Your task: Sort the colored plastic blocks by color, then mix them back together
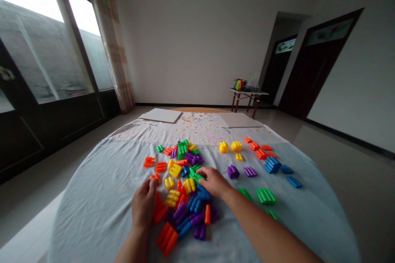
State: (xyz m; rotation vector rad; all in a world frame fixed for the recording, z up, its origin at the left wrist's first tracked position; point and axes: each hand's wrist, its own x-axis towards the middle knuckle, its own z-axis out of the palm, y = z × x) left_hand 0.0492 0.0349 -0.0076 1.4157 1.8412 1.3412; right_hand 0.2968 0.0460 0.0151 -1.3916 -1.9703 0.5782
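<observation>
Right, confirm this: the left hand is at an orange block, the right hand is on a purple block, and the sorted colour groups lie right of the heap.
Wrong on one point: the head view shows the right hand on a green block, not purple. The left hand at an orange block and the sorted colour groups right of the heap stand.

Tall windows (40, 49) are letting grey daylight in left of the left hand (143, 203), a patterned curtain (108, 37) is hanging beside them, and a small red-legged table (247, 92) is standing near dark doors (321, 65) beyond the right hand (214, 182), on glossy floor tiles (339, 181).
</observation>
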